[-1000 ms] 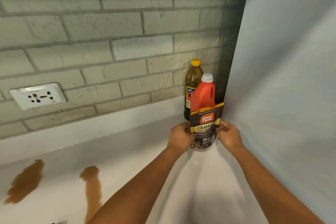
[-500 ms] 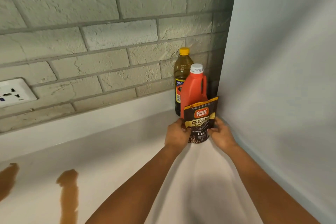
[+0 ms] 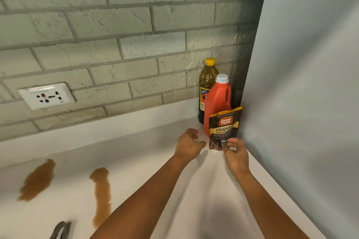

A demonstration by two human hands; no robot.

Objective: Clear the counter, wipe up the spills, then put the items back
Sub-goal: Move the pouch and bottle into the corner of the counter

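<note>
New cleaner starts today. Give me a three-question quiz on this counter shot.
1. True or false: the left hand grips the pouch.
2. How many brown spills are on the counter?
3. Which stands nearest the brick wall? A) pouch B) red jug C) yellow-capped bottle

Key: 1 false, it is off the pouch; 2 two; 3 C.

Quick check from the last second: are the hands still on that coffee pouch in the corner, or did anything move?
Both hands have let go of the coffee pouch. The left hand has drawn back to its left, fingers loosely open; the right hand has come off its lower right edge and hovers close in front. The pouch stays upright against the red jug, with the oil bottle behind. The two brown spills remain unwiped.
</note>
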